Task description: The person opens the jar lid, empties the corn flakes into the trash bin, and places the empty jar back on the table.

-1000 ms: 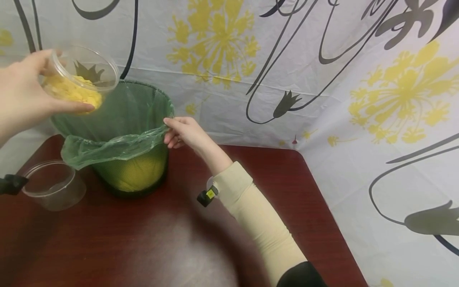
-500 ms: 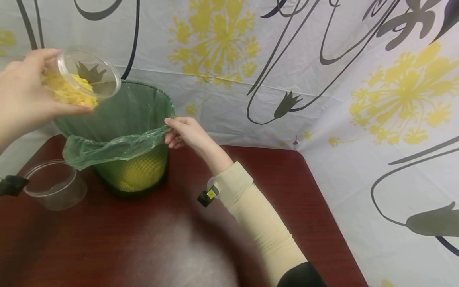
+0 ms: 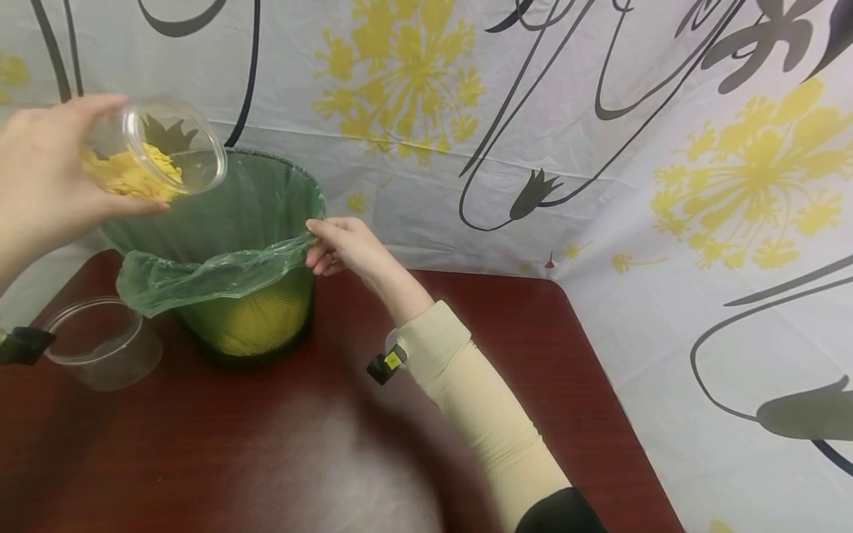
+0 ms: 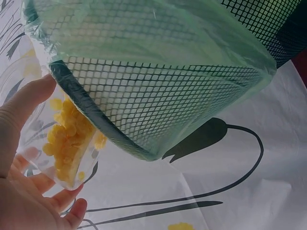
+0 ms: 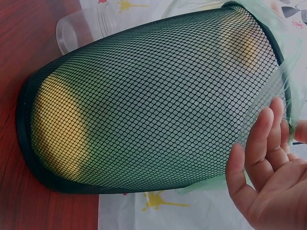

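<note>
My left hand (image 3: 49, 166) grips a clear round plastic tub (image 3: 200, 129) at the upper left in the head view. The tub lies tilted on its side, its mouth turned right over the bin. Small yellow pieces (image 3: 136, 174) lie heaped along its lower wall; the left wrist view shows them as rounded lumps (image 4: 69, 143). Below stands a dark mesh bin (image 5: 153, 100) lined with a thin green bag (image 3: 206, 281), which is folded over the rim. At the bin's right rim, my right hand (image 3: 349, 248) pinches the bag's edge between thumb and finger.
A second clear plastic tub (image 3: 106, 352) stands left of the bin on the dark red table (image 3: 300, 459). Yellow material (image 5: 60, 129) shows through the mesh near the bin's bottom. A white curtain (image 3: 400, 200) with printed flowers hangs behind and at the right.
My left hand has shifted slightly right and turned the tub further onto its side, its mouth now lower. The right hand keeps its hold on the bag's edge.
</note>
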Tool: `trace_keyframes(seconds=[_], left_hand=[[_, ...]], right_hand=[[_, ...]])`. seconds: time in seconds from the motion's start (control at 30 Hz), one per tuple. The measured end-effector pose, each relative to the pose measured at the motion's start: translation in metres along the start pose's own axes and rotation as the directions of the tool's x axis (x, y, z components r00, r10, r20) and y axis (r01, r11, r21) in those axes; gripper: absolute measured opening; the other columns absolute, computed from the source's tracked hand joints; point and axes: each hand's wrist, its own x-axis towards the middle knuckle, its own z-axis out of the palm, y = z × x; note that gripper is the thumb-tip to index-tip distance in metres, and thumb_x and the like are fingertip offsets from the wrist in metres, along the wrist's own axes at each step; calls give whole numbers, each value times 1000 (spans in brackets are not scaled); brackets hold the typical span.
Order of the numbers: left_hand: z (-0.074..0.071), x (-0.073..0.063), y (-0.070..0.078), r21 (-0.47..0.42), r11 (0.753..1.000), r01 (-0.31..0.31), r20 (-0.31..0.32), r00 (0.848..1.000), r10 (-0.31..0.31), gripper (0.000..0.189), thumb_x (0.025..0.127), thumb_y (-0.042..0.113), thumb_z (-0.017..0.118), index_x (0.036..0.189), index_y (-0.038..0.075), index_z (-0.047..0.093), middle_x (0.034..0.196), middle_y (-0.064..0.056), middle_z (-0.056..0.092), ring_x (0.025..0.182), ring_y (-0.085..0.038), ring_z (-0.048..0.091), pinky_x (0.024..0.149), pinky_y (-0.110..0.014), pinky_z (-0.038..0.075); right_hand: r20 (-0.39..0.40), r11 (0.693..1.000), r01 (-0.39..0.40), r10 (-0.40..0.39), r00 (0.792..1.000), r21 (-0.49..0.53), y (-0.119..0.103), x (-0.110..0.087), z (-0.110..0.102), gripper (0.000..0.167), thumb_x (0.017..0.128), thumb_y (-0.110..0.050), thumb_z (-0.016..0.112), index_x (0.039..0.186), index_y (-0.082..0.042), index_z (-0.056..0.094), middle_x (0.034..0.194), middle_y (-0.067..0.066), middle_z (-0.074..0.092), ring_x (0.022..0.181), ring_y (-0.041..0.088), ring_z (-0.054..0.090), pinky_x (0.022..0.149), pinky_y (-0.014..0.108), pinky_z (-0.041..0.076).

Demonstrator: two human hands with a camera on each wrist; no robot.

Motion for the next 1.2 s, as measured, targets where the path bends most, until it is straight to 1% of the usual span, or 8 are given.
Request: trace_keyframes(seconds=[0.13, 0.27, 0.5, 0.6, 0.73, 0.87, 1.03, 1.2], left_hand=[[0, 0, 0, 20, 999, -33, -5, 999, 33, 109, 60, 19, 88, 150, 6, 27, 146, -30, 31, 127, -58, 24, 107, -62, 11], [1, -1, 1, 17, 998, -53, -21, 998, 54, 105, 60, 15, 85, 148, 4, 29, 148, -26, 30, 128, -57, 23, 108, -60, 10], [3, 0, -2, 40, 995, -96, -50, 994, 97, 102, 60, 10, 84, 147, 3, 31, 149, -24, 29, 133, -51, 21, 110, -56, 7], [3, 0, -3, 35, 993, -112, -59, 992, 114, 103, 59, 8, 84, 147, 4, 32, 150, -23, 28, 134, -49, 21, 111, -55, 6], [3, 0, -3, 31, 992, -123, -68, 990, 125, 102, 58, 5, 84, 147, 5, 33, 150, -22, 29, 134, -50, 21, 111, -55, 6], [3, 1, -2, 47, 990, -133, -76, 988, 136, 101, 58, 3, 84, 146, 5, 35, 149, -23, 30, 133, -49, 22, 111, -54, 7], [4, 0, -2, 68, 986, -153, -79, 984, 158, 100, 59, 1, 83, 146, 5, 34, 149, -22, 31, 134, -47, 22, 112, -52, 7], [3, -1, -2, 59, 983, -173, -85, 980, 178, 99, 59, 0, 82, 146, 6, 35, 150, -21, 31, 136, -45, 21, 112, -51, 5]], right_hand=[[0, 1000, 4, -4, 1000, 5, 1, 0, 0, 24, 101, -22, 48, 93, -1, 56, 61, 5, 60, 51, 15, 56, 56, 29, 51], [-1, 1000, 4, -4, 1000, 11, 1, 0, 0, 23, 101, -22, 48, 92, -2, 55, 61, 5, 60, 51, 15, 56, 56, 29, 51], [-4, 1000, 7, -7, 1000, 24, 1, 1, 1, 23, 100, -23, 49, 88, -4, 53, 61, 6, 60, 50, 15, 56, 55, 28, 51], [-6, 1000, 9, -9, 1000, 29, 1, 1, 1, 23, 100, -22, 49, 87, -4, 52, 61, 6, 60, 50, 15, 56, 55, 28, 51], [-5, 999, 10, -10, 1000, 33, 1, 1, 1, 23, 101, -22, 49, 88, -3, 53, 61, 6, 59, 50, 15, 56, 55, 28, 51], [-1, 999, 10, -10, 1000, 33, 1, 1, 1, 23, 101, -23, 49, 89, -3, 54, 61, 6, 59, 51, 15, 56, 55, 28, 51], [-1, 999, 11, -11, 1000, 38, 1, 1, 1, 23, 101, -22, 48, 89, -3, 54, 61, 6, 59, 51, 15, 56, 56, 28, 51], [-7, 999, 8, -8, 1000, 45, 2, 1, 1, 22, 101, -22, 49, 91, -3, 55, 61, 6, 59, 50, 16, 56, 55, 28, 51]])
